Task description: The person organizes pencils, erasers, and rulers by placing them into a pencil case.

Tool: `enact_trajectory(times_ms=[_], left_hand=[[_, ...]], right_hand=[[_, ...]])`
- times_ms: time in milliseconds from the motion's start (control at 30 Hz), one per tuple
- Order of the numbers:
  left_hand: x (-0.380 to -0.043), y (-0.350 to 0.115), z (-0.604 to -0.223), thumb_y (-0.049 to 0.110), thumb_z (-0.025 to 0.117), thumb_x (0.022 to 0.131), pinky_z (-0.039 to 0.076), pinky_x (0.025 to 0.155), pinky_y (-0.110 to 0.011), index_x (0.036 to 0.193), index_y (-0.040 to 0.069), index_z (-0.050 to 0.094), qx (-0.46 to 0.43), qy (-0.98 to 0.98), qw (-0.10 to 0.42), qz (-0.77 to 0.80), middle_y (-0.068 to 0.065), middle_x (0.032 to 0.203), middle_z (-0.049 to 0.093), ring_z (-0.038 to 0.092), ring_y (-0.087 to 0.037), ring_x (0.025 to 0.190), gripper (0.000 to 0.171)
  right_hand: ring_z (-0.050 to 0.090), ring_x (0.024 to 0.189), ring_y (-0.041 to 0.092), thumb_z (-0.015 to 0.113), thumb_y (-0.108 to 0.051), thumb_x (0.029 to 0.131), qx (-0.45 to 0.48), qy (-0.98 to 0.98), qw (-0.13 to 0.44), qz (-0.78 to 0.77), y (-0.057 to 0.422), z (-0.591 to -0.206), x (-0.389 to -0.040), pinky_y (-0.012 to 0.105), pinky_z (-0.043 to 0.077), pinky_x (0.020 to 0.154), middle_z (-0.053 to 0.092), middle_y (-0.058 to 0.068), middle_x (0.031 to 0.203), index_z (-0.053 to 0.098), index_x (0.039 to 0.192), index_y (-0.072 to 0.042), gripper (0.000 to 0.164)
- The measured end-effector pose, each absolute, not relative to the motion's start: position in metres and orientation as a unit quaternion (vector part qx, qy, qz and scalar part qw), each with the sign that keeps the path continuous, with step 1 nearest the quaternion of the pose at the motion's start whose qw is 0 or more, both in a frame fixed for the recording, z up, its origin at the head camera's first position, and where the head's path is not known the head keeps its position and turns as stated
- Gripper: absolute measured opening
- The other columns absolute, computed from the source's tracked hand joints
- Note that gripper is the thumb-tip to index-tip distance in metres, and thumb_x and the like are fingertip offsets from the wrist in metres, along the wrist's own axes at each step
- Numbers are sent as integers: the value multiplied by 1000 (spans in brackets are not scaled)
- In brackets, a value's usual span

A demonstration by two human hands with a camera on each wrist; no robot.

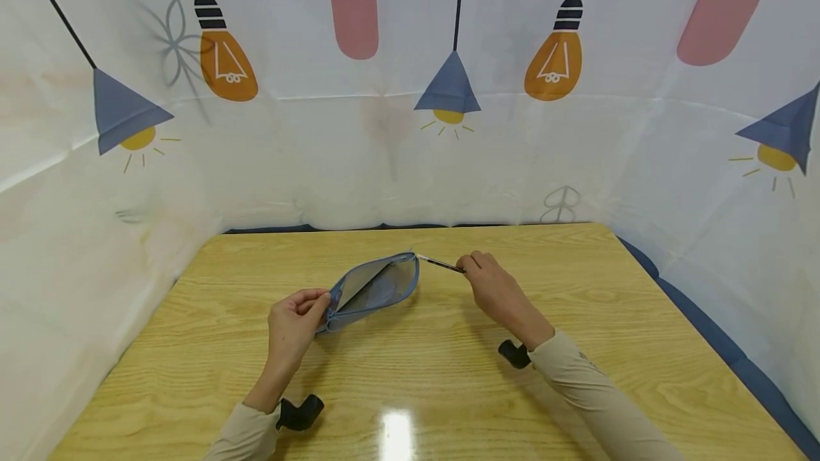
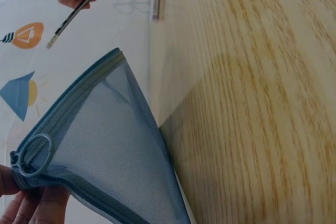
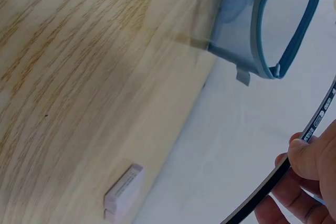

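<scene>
In the head view, the left hand (image 1: pixel 293 324) pinches the near corner of a mesh pouch (image 1: pixel 376 301), between thumb and fingers; the right hand (image 1: pixel 496 292) pinches a slim pencil (image 1: pixel 440 263), which lies between the two hands, above the table (image 1: pixel 410 354); since the left hand grips one end only, the pouch's far end could sag and its gaping mouth narrow; the pencil, level with the corner nearest the right hand, might slide past outside the mouth if pushed leftward; its long axis runs mostly crosswise, light end toward the pouch, tilted a little away from the person; the mouth's length slants from the left hand toward the right.

In the left wrist view, the pencil's light end stands apart from the pouch, on the right hand's near side; the zip edge (image 2: pixel 64 103) could catch that end if it came in too flat, and the ring (image 2: pixel 51 151) beside the left fingertips could get in the way; here the pencil slants, light end away from the right hand.

In the right wrist view, a pale block (image 3: pixel 123 190) lies on the table, apart from the right hand; the pencil runs diagonally through the fingers; a thin pinch could let it swivel on contact.
</scene>
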State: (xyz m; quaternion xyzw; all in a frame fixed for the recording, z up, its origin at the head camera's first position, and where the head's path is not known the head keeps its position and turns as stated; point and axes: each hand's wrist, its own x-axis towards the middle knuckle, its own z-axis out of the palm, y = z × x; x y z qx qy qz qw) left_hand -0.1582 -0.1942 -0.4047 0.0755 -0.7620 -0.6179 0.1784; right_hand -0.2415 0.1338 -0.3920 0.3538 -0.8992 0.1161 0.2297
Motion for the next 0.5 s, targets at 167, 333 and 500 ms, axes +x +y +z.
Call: enact_trajectory(times_ms=[167, 333, 500], left_hand=[[-158, -194, -405, 10, 69, 92, 56, 61, -27, 99, -2, 73, 73, -758, 179, -623, -14, 84, 71, 68, -13, 68, 15], [-157, -194, -406, 9, 68, 92, 56, 59, -26, 99, -2, 73, 70, -755, 180, -627, -13, 83, 71, 67, -13, 67, 14], [-157, -194, -406, 9, 68, 92, 55, 58, -25, 99, -3, 72, 66, -752, 180, -630, -13, 82, 71, 66, -13, 65, 14]], right_hand=[[53, 83, 23, 62, 3, 93, 370, -884, 248, 139, 129, -388, -240, 32, 50, 68, 55, 7, 93, 57, 105, -1, 14], [53, 85, 23, 62, 3, 93, 389, -870, 262, 153, 125, -384, -241, 32, 50, 71, 55, 7, 94, 58, 105, -1, 13], [55, 86, 23, 65, 5, 90, 404, -853, 283, 169, 122, -382, -241, 33, 51, 72, 56, 8, 95, 58, 104, -1, 17]])
